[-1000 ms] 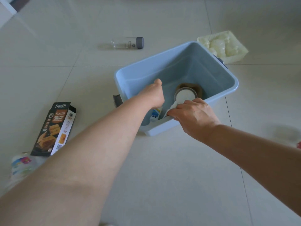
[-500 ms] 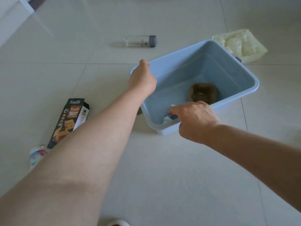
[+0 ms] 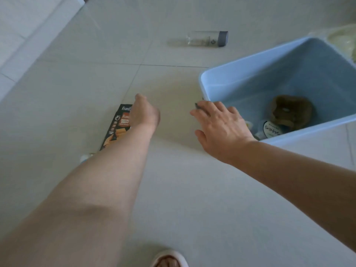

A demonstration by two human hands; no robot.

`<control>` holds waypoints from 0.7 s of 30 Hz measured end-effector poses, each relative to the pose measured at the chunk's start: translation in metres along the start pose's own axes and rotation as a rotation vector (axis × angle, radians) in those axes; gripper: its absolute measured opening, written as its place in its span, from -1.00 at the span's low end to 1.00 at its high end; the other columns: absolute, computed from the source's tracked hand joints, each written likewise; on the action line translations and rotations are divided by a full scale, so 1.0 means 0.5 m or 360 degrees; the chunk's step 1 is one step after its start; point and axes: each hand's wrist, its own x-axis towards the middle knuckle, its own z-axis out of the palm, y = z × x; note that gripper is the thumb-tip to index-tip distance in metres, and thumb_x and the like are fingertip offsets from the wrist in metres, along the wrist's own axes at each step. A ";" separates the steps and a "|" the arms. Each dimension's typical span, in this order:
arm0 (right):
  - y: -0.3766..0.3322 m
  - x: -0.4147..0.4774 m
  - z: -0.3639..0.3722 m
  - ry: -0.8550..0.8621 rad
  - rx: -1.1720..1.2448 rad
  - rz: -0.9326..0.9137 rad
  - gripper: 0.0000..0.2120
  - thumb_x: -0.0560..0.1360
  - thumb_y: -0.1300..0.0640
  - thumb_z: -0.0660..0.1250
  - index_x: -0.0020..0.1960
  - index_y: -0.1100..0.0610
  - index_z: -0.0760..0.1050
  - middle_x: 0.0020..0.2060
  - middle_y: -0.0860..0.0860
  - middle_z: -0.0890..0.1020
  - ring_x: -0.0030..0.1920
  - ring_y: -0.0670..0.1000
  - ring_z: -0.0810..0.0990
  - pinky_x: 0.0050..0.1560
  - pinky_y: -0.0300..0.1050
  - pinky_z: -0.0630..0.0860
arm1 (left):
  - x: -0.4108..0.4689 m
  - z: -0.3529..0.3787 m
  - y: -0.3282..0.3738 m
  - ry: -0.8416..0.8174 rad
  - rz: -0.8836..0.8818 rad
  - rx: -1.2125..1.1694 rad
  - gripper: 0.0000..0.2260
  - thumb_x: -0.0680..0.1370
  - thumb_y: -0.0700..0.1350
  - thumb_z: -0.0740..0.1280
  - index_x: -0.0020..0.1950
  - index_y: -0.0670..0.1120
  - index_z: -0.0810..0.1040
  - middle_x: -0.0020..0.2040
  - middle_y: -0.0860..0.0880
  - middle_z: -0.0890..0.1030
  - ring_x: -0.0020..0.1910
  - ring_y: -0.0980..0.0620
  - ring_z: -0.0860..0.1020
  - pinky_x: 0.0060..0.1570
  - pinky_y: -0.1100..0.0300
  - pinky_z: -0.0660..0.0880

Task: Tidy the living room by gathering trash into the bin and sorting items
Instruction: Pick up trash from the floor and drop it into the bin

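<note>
A light blue bin stands on the tiled floor at the right. Inside it lie a brown crumpled item and a round white-lidded cup. A black snack box lies flat on the floor to the left of the bin. My left hand hovers over the box's upper right part, its fingers hidden from view. My right hand is spread with straight fingers beside the bin's near left corner and holds nothing.
A clear bottle with a grey cap lies on its side beyond the bin. A pale yellow tray sits behind the bin at the right edge. A small plastic item peeks out beside my left forearm. My slippered foot shows at the bottom.
Both hands have left the bin: the left swung from the rim to above the snack box, the right came out of the bin and opened. The view shifted left.
</note>
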 end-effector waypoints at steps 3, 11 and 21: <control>-0.023 0.028 0.020 -0.0037 -0.0043 -0.0076 -0.66 0.54 0.09 0.18 0.31 0.00 0.40 0.29 -0.01 0.41 0.30 0.07 0.37 0.22 0.00 0.29 | 0.029 -0.013 -0.104 -0.0088 -0.0261 0.0077 -0.66 0.53 -0.15 0.25 0.29 -0.19 0.39 0.23 -0.23 0.53 0.25 -0.26 0.47 0.23 -0.03 0.43; -0.083 0.075 0.072 -0.0256 -0.0018 -0.0150 -0.72 0.53 0.13 0.19 0.19 -0.07 0.51 0.15 -0.07 0.53 0.20 0.03 0.46 0.24 -0.04 0.32 | 0.056 -0.018 -0.282 -0.0227 -0.0536 0.0381 -0.52 0.50 -0.15 0.32 0.36 -0.26 0.29 0.34 -0.25 0.40 0.32 -0.25 0.37 0.29 -0.03 0.34; -0.113 0.094 0.111 -0.0332 -0.0014 -0.0179 -0.74 0.55 0.11 0.18 0.19 -0.05 0.50 0.13 -0.07 0.54 0.16 0.02 0.48 0.20 -0.03 0.36 | 0.053 0.008 -0.324 -0.0277 -0.0508 0.0371 -0.23 0.40 0.20 0.41 0.40 -0.22 0.22 0.35 -0.21 0.36 0.35 -0.24 0.28 0.28 -0.10 0.33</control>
